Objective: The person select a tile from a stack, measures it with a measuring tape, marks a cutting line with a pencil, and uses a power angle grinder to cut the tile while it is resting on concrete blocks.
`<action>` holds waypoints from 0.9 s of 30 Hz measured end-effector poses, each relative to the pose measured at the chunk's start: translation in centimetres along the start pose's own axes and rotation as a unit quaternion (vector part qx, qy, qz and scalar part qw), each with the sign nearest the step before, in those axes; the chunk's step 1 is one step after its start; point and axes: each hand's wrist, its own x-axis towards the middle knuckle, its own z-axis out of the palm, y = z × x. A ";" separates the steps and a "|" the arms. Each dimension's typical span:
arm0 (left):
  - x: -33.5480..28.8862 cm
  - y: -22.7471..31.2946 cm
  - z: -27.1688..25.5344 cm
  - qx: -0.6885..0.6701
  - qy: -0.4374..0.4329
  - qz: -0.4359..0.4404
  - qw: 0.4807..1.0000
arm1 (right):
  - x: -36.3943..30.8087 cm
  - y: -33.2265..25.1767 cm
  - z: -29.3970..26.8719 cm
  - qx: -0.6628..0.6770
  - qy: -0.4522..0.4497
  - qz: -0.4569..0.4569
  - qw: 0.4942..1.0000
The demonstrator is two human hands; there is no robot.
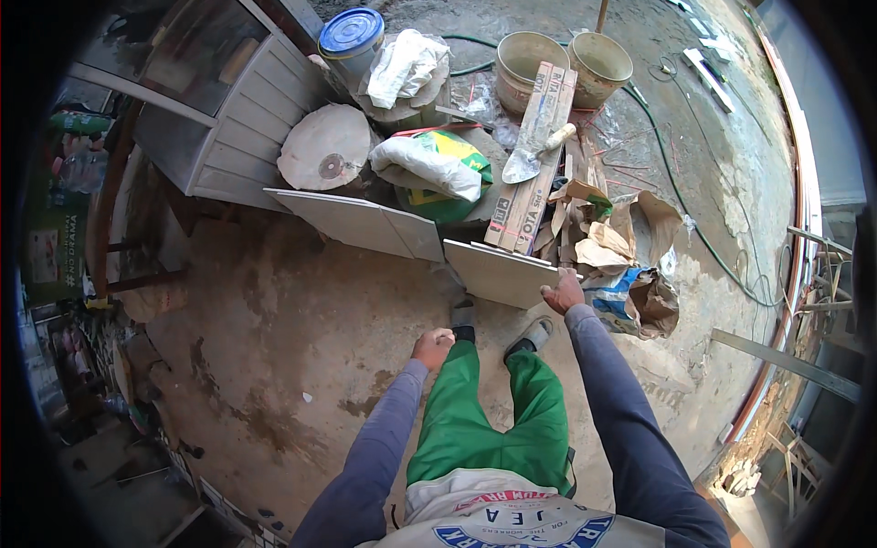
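My right hand (563, 292) is closed at the upper right corner of a pale tile (493, 273). That tile stands on edge in front of my feet, leaning back, with at least one more behind it. My left hand (433, 348) is curled closed beside my left knee, apart from the tiles; whatever it may hold is hidden. Left of the gripped tile, more pale tiles (358, 223) lean on edge against the sacks and containers. Behind the tiles lies a long cardboard box (533, 164), with a trowel (539, 155) resting on it.
Two dirty buckets (600, 69) and a blue-lidded bucket (352, 36) stand farther back. A white-and-green sack (438, 173) and a round board (324, 151) sit behind the left tiles. Torn paper bags (649, 306) lie right of my right hand. A green hose (681, 164) crosses the floor.
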 end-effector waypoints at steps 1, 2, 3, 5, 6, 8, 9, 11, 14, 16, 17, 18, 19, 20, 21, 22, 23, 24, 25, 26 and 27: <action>0.5 -0.2 0.1 -0.018 -0.003 0.009 1.000 | -0.7 -0.4 1.1 -0.004 -0.020 -0.004 1.000; 1.6 1.4 1.9 -0.044 -0.012 0.027 0.999 | -1.5 1.6 1.3 -0.023 0.011 0.024 0.999; 2.9 3.4 3.5 -0.088 -0.041 0.027 0.995 | -1.4 3.2 1.0 -0.040 0.049 0.047 0.997; 3.7 3.0 3.5 -0.158 -0.050 0.011 0.986 | -2.3 1.0 1.8 0.013 0.065 0.062 0.996; 4.7 3.2 4.1 -0.194 -0.050 0.021 0.979 | -2.4 1.0 2.1 0.013 0.117 0.032 0.993; 6.9 3.9 5.3 -0.218 -0.071 -0.014 0.973 | -1.4 1.8 2.3 0.018 0.168 -0.006 0.986; 8.0 3.8 4.9 -0.215 -0.065 -0.010 0.974 | -0.6 1.3 2.8 0.032 0.160 -0.018 0.986; 8.1 3.2 4.6 -0.213 -0.053 -0.027 0.975 | -0.8 -0.4 3.3 0.032 0.110 0.000 0.993; 7.8 8.8 8.8 -0.233 -0.070 -0.116 0.963 | -2.5 2.6 2.5 0.014 0.098 0.022 0.995; 7.3 9.6 8.6 -0.306 -0.051 -0.133 0.941 | -4.0 1.2 3.5 0.016 0.127 0.008 0.992; 7.0 9.9 8.7 -0.310 -0.043 -0.135 0.940 | -4.9 0.7 3.9 0.019 0.122 0.001 0.992; 6.9 10.6 8.8 -0.343 -0.041 -0.141 0.928 | -5.7 0.3 3.9 0.021 0.119 0.010 0.993; 6.8 11.1 9.1 -0.377 -0.042 -0.150 0.913 | -6.9 0.3 4.1 0.022 0.114 0.021 0.993; 6.6 11.6 9.5 -0.398 -0.048 -0.148 0.904 | -8.1 0.3 4.2 0.013 0.111 0.036 0.993; 6.6 12.3 9.7 -0.399 -0.054 -0.146 0.904 | -8.5 0.3 3.7 0.008 0.115 0.039 0.993; 6.0 12.0 10.6 -0.419 -0.031 -0.157 0.894 | -9.9 0.1 3.5 0.013 0.082 0.045 0.996; 5.6 11.7 11.2 -0.437 -0.009 -0.168 0.883 | -11.3 -0.2 3.5 0.018 0.051 0.055 0.997; 5.1 10.4 11.3 -0.454 -0.004 -0.165 0.876 | -12.0 -1.8 2.7 -0.016 0.017 0.094 0.995; 4.8 8.8 11.4 -0.467 0.013 -0.180 0.866 | -12.1 -3.0 2.2 -0.030 -0.022 0.106 0.994; 4.1 7.9 12.2 -0.461 0.042 -0.198 0.864 | -11.8 -4.3 0.8 -0.066 -0.110 0.144 0.981; 3.7 7.8 12.7 -0.463 0.047 -0.227 0.856 | -11.1 -5.0 -0.5 -0.096 -0.192 0.185 0.959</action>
